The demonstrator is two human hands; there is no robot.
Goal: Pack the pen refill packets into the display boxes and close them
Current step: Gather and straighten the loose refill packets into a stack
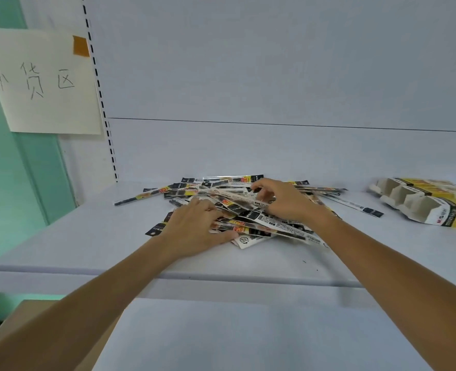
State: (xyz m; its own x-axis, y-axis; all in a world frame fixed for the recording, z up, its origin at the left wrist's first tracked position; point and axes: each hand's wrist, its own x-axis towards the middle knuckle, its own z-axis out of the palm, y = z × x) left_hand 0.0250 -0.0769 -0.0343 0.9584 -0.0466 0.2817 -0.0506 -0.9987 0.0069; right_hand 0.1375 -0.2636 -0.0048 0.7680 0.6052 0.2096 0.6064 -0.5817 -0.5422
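While the refill packets were heaped mid-shelf | left hand pressed flat, right hand pinching packets | slippery packets could be fanned off the front edge.

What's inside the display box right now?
The display box lies on its side at the shelf's right; its visible grey compartments look empty. Its far end runs out of frame, unseen. All packets sit piled under both hands.
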